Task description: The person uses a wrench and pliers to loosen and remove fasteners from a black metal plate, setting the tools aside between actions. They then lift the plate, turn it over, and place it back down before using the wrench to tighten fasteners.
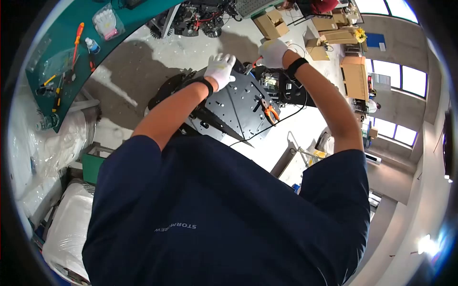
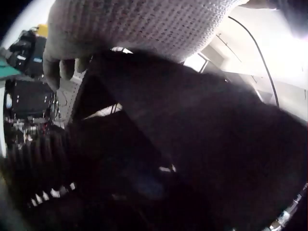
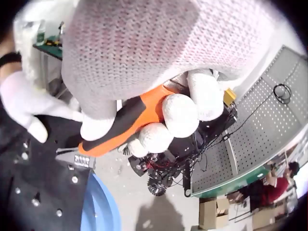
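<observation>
In the head view, a black metal plate (image 1: 238, 112) studded with several bolts lies ahead of me. My gloved left hand (image 1: 220, 71) rests at its far edge, fingers spread. In the right wrist view the same left hand (image 3: 33, 106) shows with its fingers extended over the plate. My gloved right hand (image 1: 273, 53) grips an adjustable wrench (image 3: 130, 120) by its orange and black handle, fingers wrapped round it. The wrench's metal head (image 3: 76, 157) is at the plate's edge, close to the left fingertips. Orange-handled pliers (image 1: 271, 114) lie on the plate.
A green table (image 1: 107, 50) at the left carries a screwdriver (image 1: 78, 40), a small bottle (image 1: 92, 45) and bagged gloves (image 1: 106, 23). Wired machinery (image 1: 195, 19) stands beyond. A blue rounded object (image 3: 98, 207) sits below the plate. Cardboard boxes (image 1: 271, 25) lie on the floor; a person (image 3: 276, 190) is farther off.
</observation>
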Demonstrator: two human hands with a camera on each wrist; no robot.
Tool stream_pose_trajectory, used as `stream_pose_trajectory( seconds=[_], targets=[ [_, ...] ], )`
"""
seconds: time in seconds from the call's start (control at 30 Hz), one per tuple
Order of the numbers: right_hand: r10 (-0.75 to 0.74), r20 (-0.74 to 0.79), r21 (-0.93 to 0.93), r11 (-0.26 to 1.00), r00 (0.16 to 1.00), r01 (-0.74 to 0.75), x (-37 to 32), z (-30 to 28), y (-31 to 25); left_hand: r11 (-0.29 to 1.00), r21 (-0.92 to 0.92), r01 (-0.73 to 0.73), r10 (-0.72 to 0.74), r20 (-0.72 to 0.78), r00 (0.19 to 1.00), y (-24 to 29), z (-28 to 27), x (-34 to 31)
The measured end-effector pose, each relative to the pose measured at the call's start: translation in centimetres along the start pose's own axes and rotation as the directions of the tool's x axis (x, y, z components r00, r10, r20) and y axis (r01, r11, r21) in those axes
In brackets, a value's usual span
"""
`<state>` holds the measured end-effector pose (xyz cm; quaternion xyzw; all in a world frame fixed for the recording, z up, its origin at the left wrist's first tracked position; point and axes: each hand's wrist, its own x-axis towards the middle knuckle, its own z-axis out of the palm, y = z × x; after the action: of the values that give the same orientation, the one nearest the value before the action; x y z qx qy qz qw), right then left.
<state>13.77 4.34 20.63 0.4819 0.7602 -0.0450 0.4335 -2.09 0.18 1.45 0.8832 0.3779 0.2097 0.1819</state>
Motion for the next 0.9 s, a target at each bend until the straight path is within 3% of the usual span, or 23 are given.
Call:
stream_pose_trajectory(
  seconds=[0.03,0.1,0.13,0.17,0.2,0.23,0.3,0.4,0.43,0.5,0.53,0.57,0.6,0.63,0.67,0.7,0.73,0.77,0.87,0.9],
  targets=[
    [0.001,-0.001,-0.006,1.0,1.0,-0.001,0.0,-0.7,-0.3,1.0,0.0,0.005,-0.005,0.134,0.991,0.0,-1.6,1.5],
    [-0.043,-0.037,-0.074,0.996,0.998,0.04,-0.1,-1.4,-1.0,0.928,-0.261,-0.266,0.294,0.072,0.953,-2.5,-1.3,4.6],
    [-0.076,-0.05,-0.095,0.993,0.996,0.071,0.4,-1.3,-1.1,0.877,-0.236,-0.418,0.407,-0.096,0.908,-2.9,-1.3,5.6],
    [-0.067,-0.053,-0.094,0.994,0.996,0.062,0.7,-1.2,-1.0,0.874,-0.233,-0.426,0.415,-0.098,0.904,-2.8,-1.2,6.5],
    [-0.043,-0.033,-0.084,0.996,0.999,0.04,0.8,-1.6,-1.2,0.831,-0.468,-0.3,0.403,0.137,0.905,-2.3,-1.4,7.5],
    [-0.021,-0.01,-0.072,0.997,1.0,0.02,0.7,-1.8,-1.3,0.759,-0.642,-0.104,0.422,0.364,0.83,-1.7,-1.6,8.1],
    [-0.018,-0.073,-0.039,0.999,0.997,0.015,1.1,-0.6,-0.7,0.765,-0.633,-0.116,0.456,0.405,0.793,-1.1,-0.4,9.1],
    [0.039,-0.055,-0.019,0.999,0.998,-0.04,0.4,0.2,-0.7,0.774,-0.626,-0.096,0.409,0.378,0.831,-0.6,-0.2,9.2],
    [0.095,-0.145,0.068,0.994,0.985,-0.086,0.1,0.6,-0.7,0.77,-0.63,-0.105,0.423,0.38,0.823,-0.5,-0.7,9.3],
    [0.166,-0.222,0.157,0.979,0.961,-0.133,-0.3,1.9,-1.1,0.816,-0.578,-0.004,0.365,0.511,0.778,0.1,-1.5,9.6],
    [0.435,-0.493,0.457,0.866,0.753,-0.201,0.1,3.2,-1.7,0.842,-0.526,-0.118,0.383,0.43,0.818,0.3,-1.7,9.4],
    [0.691,-0.592,0.719,0.685,0.414,-0.117,0.9,4.3,-2.4,0.845,-0.521,-0.117,0.378,0.429,0.82,0.3,-1.5,9.3],
    [0.843,-0.521,0.852,0.522,0.135,0.033,2.2,5.2,-3.1,0.838,-0.521,-0.165,0.389,0.357,0.849,0.1,-0.8,9.2],
    [0.888,-0.461,0.883,0.457,0.01,0.102,3.0,5.9,-3.5,0.83,-0.515,-0.213,0.4,0.285,0.871,-0.1,-0.8,9.0],
    [0.974,-0.212,0.929,0.177,0.075,0.324,3.7,6.8,-4.0,0.835,-0.508,-0.212,0.4,0.296,0.867,-0.3,-0.8,9.1],
    [0.981,0.041,0.858,-0.133,0.191,0.497,3.5,6.5,-5.3,0.834,-0.511,-0.208,0.412,0.327,0.85,0.0,-1.3,8.9],
    [0.972,0.1,0.657,-0.226,0.214,0.719,4.2,5.8,-6.1,0.832,-0.515,-0.205,0.425,0.355,0.833,0.2,-1.7,9.0],
    [0.979,0.096,0.625,-0.201,0.182,0.754,4.9,6.2,-6.2,0.832,-0.515,-0.204,0.434,0.377,0.818,0.3,-2.1,9.3],
    [0.963,0.114,0.5,-0.269,0.245,0.823,5.2,7.5,-5.2,0.8,-0.566,-0.198,0.445,0.339,0.829,-0.2,0.8,9.2],
    [0.928,0.182,0.479,-0.373,0.326,0.795,5.2,7.5,-4.8,0.784,-0.584,-0.209,0.446,0.297,0.844,-0.2,0.9,9.1]
  ],
)
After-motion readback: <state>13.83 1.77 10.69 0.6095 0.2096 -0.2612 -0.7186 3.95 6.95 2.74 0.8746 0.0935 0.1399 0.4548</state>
